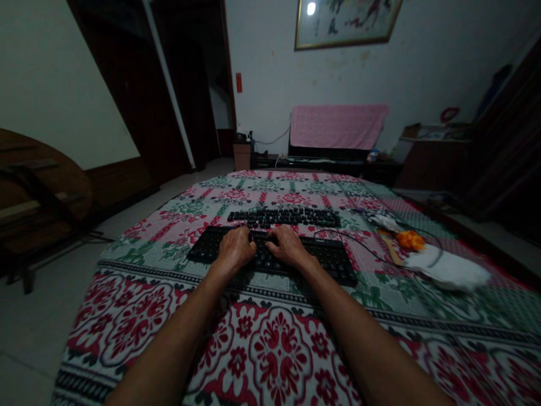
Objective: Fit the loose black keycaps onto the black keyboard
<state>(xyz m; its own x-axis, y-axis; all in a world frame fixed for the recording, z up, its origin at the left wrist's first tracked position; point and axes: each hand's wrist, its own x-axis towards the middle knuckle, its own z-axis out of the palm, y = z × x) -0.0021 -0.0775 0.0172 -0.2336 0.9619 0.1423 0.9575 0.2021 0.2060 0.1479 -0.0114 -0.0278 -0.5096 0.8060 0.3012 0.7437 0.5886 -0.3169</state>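
A black keyboard [338,265] lies slightly slanted on the patterned cloth in front of me. My left hand [237,248] rests over its left-middle part, fingers curled toward the far edge and thumb pointing inward. Just to the right, my right hand [287,245] is bent over the middle of the keyboard in a similar pinch-like pose. Both sets of fingertips are largely hidden, so anything small between them cannot be made out. Beyond the far edge, many small black keycaps [291,216] lie loose in rows on the cloth. A dark cable [363,244] runs rightward from the keyboard.
On the right lie a white cloth-like bundle [448,268], an orange crumpled item [411,241] and a flat wooden piece [392,250]. The patterned cloth [279,349] covers the large surface. A pink cloth [338,127] drapes a screen at the back; a round wooden tabletop [63,175] leans left.
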